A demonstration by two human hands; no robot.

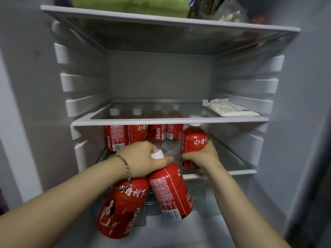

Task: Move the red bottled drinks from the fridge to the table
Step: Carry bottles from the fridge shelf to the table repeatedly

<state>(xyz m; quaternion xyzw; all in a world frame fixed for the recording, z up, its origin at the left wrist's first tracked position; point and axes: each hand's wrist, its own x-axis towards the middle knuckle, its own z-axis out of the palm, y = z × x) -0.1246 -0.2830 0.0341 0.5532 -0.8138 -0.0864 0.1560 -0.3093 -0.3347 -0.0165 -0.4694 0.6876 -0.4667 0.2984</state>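
Nearest to the camera, two red plastic drink bottles (121, 208) hung from the left hand (143, 158); one, with a figure printed on its label, was lower and to the left; the other was just beside it, its white cap showing between the fingers. The left hand was curled round both necks, and a braided metal bracelet (123, 163) sat on the wrist; both bottles were already forward of the shelf edge. A little farther in, the right hand (202, 158) was wrapped round the lower body of a third red bottle with a white cap (194, 138), upright at the right side of the lower glass shelf (245, 171) of the white fridge (161, 77); whether it was lifted off the shelf, I cannot tell. Behind it, four more red bottles (157, 133) stood in a row; above them, the middle glass shelf (170, 120) carried a flat white plastic packet (231, 109); highest of all lay a pale green melon (129, 4).

The step in hand seemed to be the taking out; the next move would call for drawing the third bottle forward under the middle shelf, with a firm hold on the two necks, and then carrying all three to the worktop, which was not in view.
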